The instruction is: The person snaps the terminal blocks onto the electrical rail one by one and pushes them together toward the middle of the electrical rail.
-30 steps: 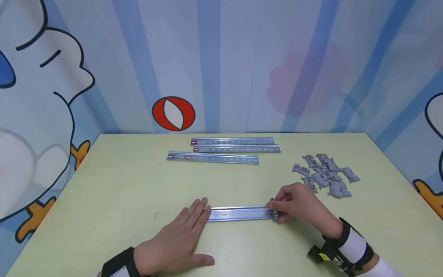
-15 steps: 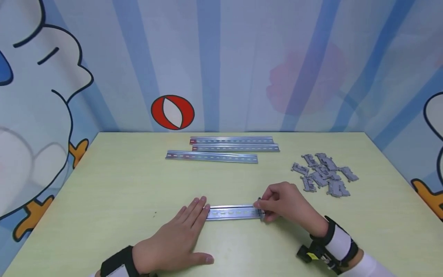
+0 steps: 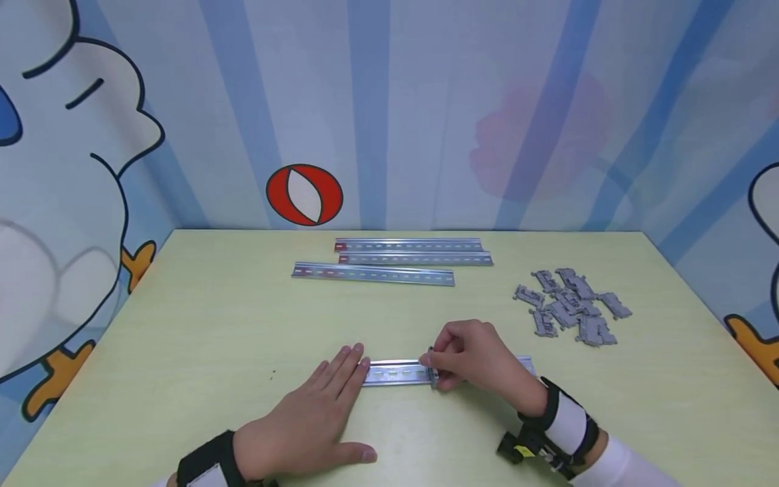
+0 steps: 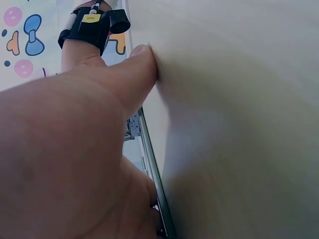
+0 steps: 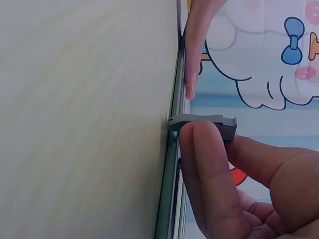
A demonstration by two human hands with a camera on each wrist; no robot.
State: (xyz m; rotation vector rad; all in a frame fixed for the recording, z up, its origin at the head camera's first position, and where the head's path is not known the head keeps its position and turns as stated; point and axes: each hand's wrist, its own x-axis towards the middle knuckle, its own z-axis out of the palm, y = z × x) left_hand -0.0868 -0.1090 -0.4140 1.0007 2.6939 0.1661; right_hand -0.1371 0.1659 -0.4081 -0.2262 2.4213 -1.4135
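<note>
A slotted metal DIN rail (image 3: 395, 373) lies lengthwise across the near part of the table. My left hand (image 3: 304, 419) rests on its left end with straight fingers, thumb spread out on the tabletop. Partway along the rail, my right hand (image 3: 475, 358) pinches a grey plastic DIN-rail clip (image 3: 433, 379) between thumb and fingers. In the right wrist view the clip (image 5: 204, 119) sits across the rail (image 5: 169, 189), its lower end at the rail's near edge. Whether it is latched on the far edge is hidden. The rail's right end shows beyond my right wrist.
Three more slotted rails lie at the back of the table: a rear one (image 3: 408, 245), one against it (image 3: 420, 259) and a front one (image 3: 377, 273). A loose pile of several grey clips (image 3: 572, 304) lies at the right. A patterned backdrop (image 3: 414, 115) rises behind the table.
My right hand has moved left along the rail with the clip, from near the right end towards my left hand. My left hand has stayed in place.
</note>
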